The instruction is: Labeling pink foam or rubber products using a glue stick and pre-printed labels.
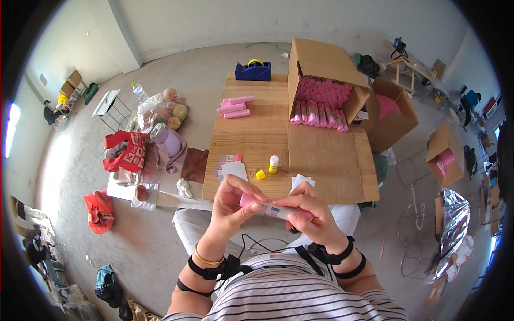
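Just past the table's near edge, I hold a slim pink roll [274,211] level, with a whitish printed label or wrap along its middle. My left hand [234,199] closes on its left end, thumb along the near side. Around the right end are the fingers of my right hand [313,210]. Beyond them, a glue stick [273,165] stands upright with its top off, and a yellow cap [260,175] lies beside it. White paper slips [234,171] lie near my left hand, partly over pink-printed labels [230,158]. More white slips [301,182] lie behind my right hand.
Several pink rolls [234,108] lie at the wooden table's [246,140] far left, near a blue tape dispenser [253,71]. An open carton [327,58] packed with pink rolls stands at the far right, beside another carton [399,125]. Bags [126,152] crowd the side table at left.
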A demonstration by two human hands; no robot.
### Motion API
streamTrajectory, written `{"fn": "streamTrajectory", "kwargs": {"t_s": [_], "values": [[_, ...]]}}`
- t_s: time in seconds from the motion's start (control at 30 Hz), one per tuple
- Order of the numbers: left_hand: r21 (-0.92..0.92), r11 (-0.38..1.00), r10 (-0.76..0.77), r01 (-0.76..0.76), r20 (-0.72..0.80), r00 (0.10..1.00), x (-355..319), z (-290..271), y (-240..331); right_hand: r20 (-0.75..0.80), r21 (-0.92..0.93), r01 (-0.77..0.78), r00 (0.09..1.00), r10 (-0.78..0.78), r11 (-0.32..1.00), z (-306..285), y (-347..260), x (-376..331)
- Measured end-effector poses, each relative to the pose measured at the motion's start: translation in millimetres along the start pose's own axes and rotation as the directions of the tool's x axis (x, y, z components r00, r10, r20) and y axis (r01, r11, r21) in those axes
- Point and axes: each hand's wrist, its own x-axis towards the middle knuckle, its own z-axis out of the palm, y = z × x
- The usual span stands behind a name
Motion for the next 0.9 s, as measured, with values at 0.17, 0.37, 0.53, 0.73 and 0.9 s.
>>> {"fn": "streamTrajectory", "kwargs": {"t_s": [0.17,0.37,0.53,0.73,0.9], "values": [[0.008,0.996,0.087,-0.087,-0.064,0.994,6,-4,-10,-0.204,0.088,0.099,0.976,-0.079,0.991,15,14,-4],[-0.023,0.996,0.075,-0.081,-0.187,0.979,14,-1,-20,-0.29,-0.044,0.107,0.95,-0.115,0.993,20,26,-3],[-0.313,0.894,-0.403,0.32,-0.253,0.88,16,8,-40,-0.308,-0.037,0.096,0.946,-0.103,0.995,21,27,7],[-0.279,0.852,-0.502,0.442,-0.2,0.842,8,11,-52,-0.252,-0.118,-0.07,0.967,0.039,0.991,14,23,24],[-0.303,0.805,-0.583,0.51,-0.249,0.773,8,18,-48,-0.221,-0.338,0.006,0.971,-0.086,0.941,18,22,39]]}}
